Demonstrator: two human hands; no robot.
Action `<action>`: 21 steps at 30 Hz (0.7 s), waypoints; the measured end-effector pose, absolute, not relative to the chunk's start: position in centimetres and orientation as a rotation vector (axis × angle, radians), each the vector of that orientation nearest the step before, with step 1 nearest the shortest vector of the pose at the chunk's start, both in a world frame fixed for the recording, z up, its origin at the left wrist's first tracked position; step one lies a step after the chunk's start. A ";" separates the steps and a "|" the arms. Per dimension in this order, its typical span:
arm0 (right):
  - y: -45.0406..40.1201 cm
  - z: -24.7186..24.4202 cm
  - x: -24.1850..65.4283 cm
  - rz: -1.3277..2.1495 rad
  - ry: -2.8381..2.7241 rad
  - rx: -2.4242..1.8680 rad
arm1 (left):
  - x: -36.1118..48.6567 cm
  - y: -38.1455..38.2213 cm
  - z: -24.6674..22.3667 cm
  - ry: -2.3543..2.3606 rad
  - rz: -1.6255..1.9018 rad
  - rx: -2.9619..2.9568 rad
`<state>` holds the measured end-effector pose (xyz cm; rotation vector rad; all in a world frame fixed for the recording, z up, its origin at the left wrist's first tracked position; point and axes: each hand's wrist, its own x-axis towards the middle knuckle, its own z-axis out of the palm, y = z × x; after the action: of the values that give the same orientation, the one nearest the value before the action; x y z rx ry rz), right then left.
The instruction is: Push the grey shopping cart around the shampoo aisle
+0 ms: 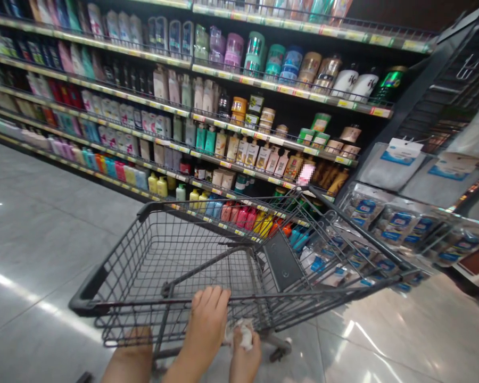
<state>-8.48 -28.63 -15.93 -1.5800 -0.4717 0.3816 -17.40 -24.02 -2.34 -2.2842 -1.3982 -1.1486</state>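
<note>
A dark wire shopping cart (99, 303) stands side-on in front of me. My left hand (211, 308) is closed over the top rail of its near side, fingers curled inward. Just right of it and lower, my right hand (245, 354) is closed around a crumpled white tissue (245, 332), against the outside of the cart's wire wall. The cart's basket shows bare wire mesh. A dark flat panel (283, 260) sits in the folding part near the handle end, on the right.
Behind the cart run long shelves (271, 80) of bottles and jars. Packaged goods hang on a rack (395, 218) at the right. A bare limb (131, 354) shows at the lower left. Grey tiled floor (43, 213) extends left, and a caster (280, 351) rests beneath the cart.
</note>
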 end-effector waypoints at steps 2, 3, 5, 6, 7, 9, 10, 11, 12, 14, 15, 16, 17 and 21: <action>-28.6 -15.5 -8.5 0.400 -0.418 -1.571 | -17.2 -24.0 -2.9 -1.400 -1.178 -2.280; -28.6 -15.0 -8.4 0.413 -0.381 -1.570 | -17.2 -24.0 -3.1 -1.391 -1.183 -2.288; -28.4 -13.6 -7.8 0.469 -0.300 -1.550 | -17.1 -24.0 -3.3 -1.364 -1.201 -2.285; -28.3 -12.6 -7.4 0.508 -0.271 -1.514 | -17.1 -24.0 -3.4 -1.351 -1.208 -2.279; -28.2 -11.6 -7.0 0.533 -0.244 -1.458 | -17.1 -24.0 -3.4 -1.347 -1.212 -2.270; -28.0 -9.4 -6.2 0.532 -0.198 -1.314 | -17.0 -24.0 -3.3 -1.354 -1.205 -2.261; -28.0 -8.3 -5.9 0.518 -0.180 -1.249 | -17.0 -24.0 -3.3 -1.366 -1.196 -2.261; -28.1 -7.3 -5.8 0.512 -0.169 -1.205 | -17.0 -24.0 -3.3 -1.380 -1.185 -2.266; -28.2 -6.5 -5.7 0.506 -0.163 -1.176 | -16.9 -24.0 -3.3 -1.393 -1.178 -2.270; -28.3 -5.6 -5.7 0.477 -0.164 -1.180 | -16.9 -24.1 -3.4 -1.409 -1.175 -2.277; -28.4 -5.6 -5.7 0.447 -0.174 -1.212 | -16.8 -24.1 -3.4 -1.415 -1.179 -2.276; -28.4 -5.8 -5.8 0.410 -0.195 -1.263 | -16.8 -24.1 -3.5 -1.419 -1.184 -2.274; -28.5 -6.2 -5.8 0.369 -0.225 -1.333 | -16.7 -24.2 -3.5 -1.419 -1.190 -2.272; -28.3 -8.6 -5.4 0.249 -0.356 -1.601 | -16.6 -24.4 -3.0 -1.415 -1.204 -2.255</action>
<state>-5.36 -28.25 -8.64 -1.6007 -0.3561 0.2493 -16.62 -24.36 -3.00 -2.2554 -1.4150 -1.2042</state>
